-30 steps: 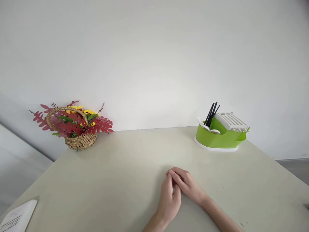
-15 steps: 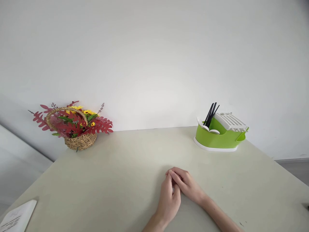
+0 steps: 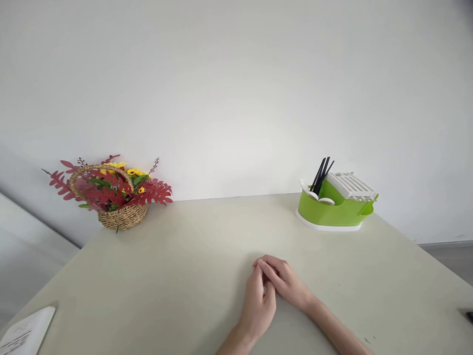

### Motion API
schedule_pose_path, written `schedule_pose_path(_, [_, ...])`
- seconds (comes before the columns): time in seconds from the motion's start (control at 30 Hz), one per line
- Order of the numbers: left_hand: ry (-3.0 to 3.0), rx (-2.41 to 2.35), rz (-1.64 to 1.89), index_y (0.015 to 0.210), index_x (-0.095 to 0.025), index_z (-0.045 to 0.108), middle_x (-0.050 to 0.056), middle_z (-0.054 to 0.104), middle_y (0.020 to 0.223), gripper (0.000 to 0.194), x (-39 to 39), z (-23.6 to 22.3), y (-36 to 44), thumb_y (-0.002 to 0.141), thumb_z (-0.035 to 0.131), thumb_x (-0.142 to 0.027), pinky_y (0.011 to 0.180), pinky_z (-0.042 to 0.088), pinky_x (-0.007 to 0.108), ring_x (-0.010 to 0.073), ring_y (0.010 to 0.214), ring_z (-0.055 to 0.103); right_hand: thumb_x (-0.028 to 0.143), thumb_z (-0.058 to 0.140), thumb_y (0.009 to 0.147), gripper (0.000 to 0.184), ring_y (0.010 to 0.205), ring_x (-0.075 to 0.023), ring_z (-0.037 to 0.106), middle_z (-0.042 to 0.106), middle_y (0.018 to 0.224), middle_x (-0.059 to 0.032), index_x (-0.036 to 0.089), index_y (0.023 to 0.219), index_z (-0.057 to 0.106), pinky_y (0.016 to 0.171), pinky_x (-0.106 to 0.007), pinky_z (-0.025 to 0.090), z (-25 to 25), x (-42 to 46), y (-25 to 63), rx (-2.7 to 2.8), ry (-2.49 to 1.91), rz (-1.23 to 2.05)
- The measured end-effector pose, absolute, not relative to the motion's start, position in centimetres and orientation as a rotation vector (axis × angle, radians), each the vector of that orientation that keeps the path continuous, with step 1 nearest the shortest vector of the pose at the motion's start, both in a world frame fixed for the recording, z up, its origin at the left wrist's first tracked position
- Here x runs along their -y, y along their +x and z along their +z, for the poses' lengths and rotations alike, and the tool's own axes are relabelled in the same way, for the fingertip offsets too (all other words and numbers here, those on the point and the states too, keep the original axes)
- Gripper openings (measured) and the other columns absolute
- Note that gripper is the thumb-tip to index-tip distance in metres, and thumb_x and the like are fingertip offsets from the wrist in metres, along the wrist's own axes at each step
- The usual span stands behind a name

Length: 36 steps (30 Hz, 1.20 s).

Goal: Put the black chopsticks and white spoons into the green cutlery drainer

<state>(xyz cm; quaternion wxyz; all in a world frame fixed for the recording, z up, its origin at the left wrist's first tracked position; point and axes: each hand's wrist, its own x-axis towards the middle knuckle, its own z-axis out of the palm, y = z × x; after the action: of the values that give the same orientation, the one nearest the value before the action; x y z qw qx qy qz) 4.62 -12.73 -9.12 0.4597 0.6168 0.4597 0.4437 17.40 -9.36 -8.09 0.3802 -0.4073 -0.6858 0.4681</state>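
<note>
My left hand [image 3: 257, 304] and my right hand [image 3: 290, 283] rest together on the table [image 3: 177, 281], near its front edge. The fingers of both are closed, with the right hand's fingers folded over the left fingertips. No object shows between them. Beyond my right hand stands a green utensil holder [image 3: 328, 212] with a white base. Black chopsticks [image 3: 320, 175] and white spoons [image 3: 326, 201] stick out of its open side, and a white slotted rack [image 3: 353, 185] tops the other.
A wicker basket [image 3: 123, 217] of red leaves and yellow flowers [image 3: 136, 172] stands at the back left, by the white wall [image 3: 236, 98]. A white printed item [image 3: 27, 331] lies at the front left. A dark object [image 3: 469, 316] is cut off at the right edge.
The whole view has shifted very slightly, and more of the dark object at the right edge shows. My hands keep the same clasped pose.
</note>
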Motion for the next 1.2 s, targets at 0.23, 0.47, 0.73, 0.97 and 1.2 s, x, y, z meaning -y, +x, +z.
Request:
schedule_pose_path(0.23, [1.512,-1.147,1.092,0.12,-0.018,0.06,0.013,0.071,0.116,0.026,12.8,-9.1,4.6,0.102,0.043,-0.02,0.091,0.055,0.038,0.0248,0.109,0.068,0.06,0.038,0.106,0.052,0.081,-0.0208,0.067,0.075,0.089,-0.0044,0.022,0.104,0.074,0.079,-0.032,0.053,-8.2,9.3,17.5,1.753,-1.039,1.194])
schedule_pose_path(0.47, [1.509,-1.132,1.123,0.121,-0.018,0.061,0.013,0.072,0.114,0.026,12.7,-9.4,4.6,0.101,0.045,-0.022,0.09,0.056,0.038,0.0251,0.108,0.069,0.06,0.038,0.106,0.053,0.077,-0.0201,0.066,0.073,0.086,-0.0039,0.022,0.102,0.074,0.076,-0.031,0.053,-8.1,9.2,17.4,1.747,-1.034,1.205])
schedule_pose_path(0.73, [1.524,-1.151,1.097,0.119,-0.018,0.06,0.014,0.071,0.116,0.025,12.6,-9.0,4.6,0.101,0.043,-0.02,0.09,0.055,0.038,0.0249,0.107,0.068,0.06,0.038,0.106,0.052,0.078,-0.0203,0.067,0.074,0.087,-0.0044,0.022,0.099,0.073,0.076,-0.032,0.054,-8.0,9.2,17.4,1.746,-1.034,1.209])
schedule_pose_path(0.97, [1.578,-1.189,1.035,0.1,-0.021,0.06,0.006,0.068,0.089,0.014,12.8,-9.0,4.6,0.096,0.046,-0.019,0.069,0.05,0.03,0.0193,0.08,0.065,0.065,0.044,0.102,0.052,0.074,-0.0198,0.067,0.074,0.085,-0.0046,0.021,0.098,0.071,0.069,-0.031,0.055,-8.5,8.2,18.9,1.699,-1.085,1.174])
schedule_pose_path(1.2, [1.582,-1.153,0.941,0.097,-0.021,0.058,0.005,0.068,0.091,0.014,13.1,-8.7,4.7,0.098,0.044,-0.023,0.057,0.039,0.024,0.0157,0.076,0.063,0.06,0.055,0.093,0.045,0.079,-0.0228,0.07,0.075,0.099,-0.0097,0.02,0.112,0.063,0.077,-0.037,0.056,-11.8,3.6,26.8,1.176,-1.463,0.693])
